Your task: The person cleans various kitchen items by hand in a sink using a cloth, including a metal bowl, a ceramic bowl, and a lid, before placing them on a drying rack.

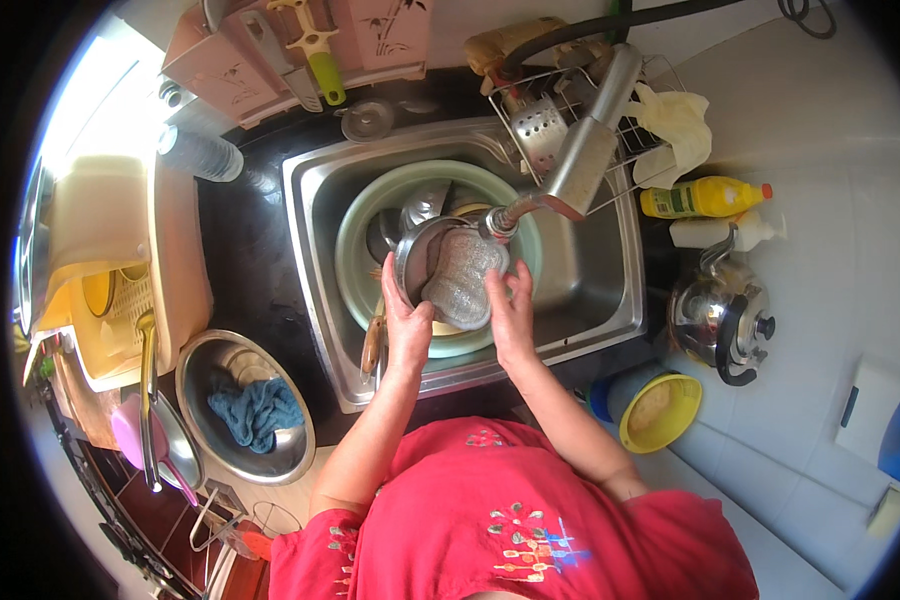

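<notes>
My left hand grips the near left side of a round metal pot, its thumb close to the corner of a silvery scrubbing pad. The pad spans the right part of the pot's mouth and hides much of its inside. On the right edge of the pad rests the thumb of my right hand, fingers spread beyond it. Both are over a pale green basin in the steel sink. Metal dishes lie in the basin. The faucet's spout hangs just above the pad.
A wire rack with a grater stands behind the faucet. Right of the sink are a yellow bottle and a steel kettle. A knife handle lies by my left wrist. At left, a steel bowl holds a blue cloth.
</notes>
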Tool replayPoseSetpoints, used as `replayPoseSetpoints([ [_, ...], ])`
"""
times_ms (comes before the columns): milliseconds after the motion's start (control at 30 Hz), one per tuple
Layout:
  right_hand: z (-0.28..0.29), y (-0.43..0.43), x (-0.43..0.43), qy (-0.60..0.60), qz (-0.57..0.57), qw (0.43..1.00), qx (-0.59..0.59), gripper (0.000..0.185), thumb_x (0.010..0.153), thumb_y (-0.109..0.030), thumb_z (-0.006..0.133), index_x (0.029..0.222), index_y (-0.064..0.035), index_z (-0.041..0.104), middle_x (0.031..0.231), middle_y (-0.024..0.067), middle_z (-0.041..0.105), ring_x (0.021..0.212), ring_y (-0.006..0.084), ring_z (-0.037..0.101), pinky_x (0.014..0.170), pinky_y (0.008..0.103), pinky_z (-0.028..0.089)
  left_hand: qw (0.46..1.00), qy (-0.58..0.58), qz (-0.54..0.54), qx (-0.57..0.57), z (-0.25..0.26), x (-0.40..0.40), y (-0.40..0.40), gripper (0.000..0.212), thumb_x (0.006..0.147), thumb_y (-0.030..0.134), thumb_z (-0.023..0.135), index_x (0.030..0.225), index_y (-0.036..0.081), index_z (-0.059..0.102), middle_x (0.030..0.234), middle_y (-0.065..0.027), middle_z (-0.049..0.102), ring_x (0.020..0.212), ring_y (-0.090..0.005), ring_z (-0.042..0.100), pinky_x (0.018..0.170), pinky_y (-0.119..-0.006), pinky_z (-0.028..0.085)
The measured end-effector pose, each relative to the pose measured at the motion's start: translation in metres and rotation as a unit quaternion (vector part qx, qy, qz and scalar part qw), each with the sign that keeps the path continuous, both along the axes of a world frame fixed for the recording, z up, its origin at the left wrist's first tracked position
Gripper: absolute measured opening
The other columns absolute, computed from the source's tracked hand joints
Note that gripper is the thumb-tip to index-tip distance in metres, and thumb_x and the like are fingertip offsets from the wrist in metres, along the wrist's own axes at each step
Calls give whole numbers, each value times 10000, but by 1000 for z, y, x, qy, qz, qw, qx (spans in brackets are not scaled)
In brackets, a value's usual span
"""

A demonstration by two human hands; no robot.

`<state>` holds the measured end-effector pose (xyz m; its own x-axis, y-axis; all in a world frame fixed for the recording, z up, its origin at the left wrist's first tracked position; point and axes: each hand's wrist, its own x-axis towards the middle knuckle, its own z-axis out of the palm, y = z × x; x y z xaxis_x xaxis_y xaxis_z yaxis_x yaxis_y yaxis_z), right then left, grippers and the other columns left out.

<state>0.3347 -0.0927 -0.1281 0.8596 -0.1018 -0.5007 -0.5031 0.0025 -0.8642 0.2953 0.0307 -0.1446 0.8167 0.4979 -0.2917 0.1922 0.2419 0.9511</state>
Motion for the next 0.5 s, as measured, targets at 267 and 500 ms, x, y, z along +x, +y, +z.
replayPoseSetpoints([
  [267, -16, -59, 65, -67, 488, 865, -98, 666, 745, -56, 610, 1339, -16, 312, 1313, 189, 395, 1202, 257, 413, 988, 322, 331, 996, 55, -71, -30, -3, -2, 6, 804, 578, -109, 414, 1352, 21, 239, 1298, -140, 363, 1240, -242, 338, 1046, -306, 230],
  [500, 19, -36, 79, -286, 386, 740, -471, 713, 636, -230, 750, 1251, -79, 423, 1220, 132, 443, 1109, 326, 433, 911, 429, 354, 998, 44, -47, -27, -24, 0, 5, 764, 631, -86, 391, 1358, 86, 226, 1280, -140, 373, 1154, -247, 437, 808, -322, 492],
])
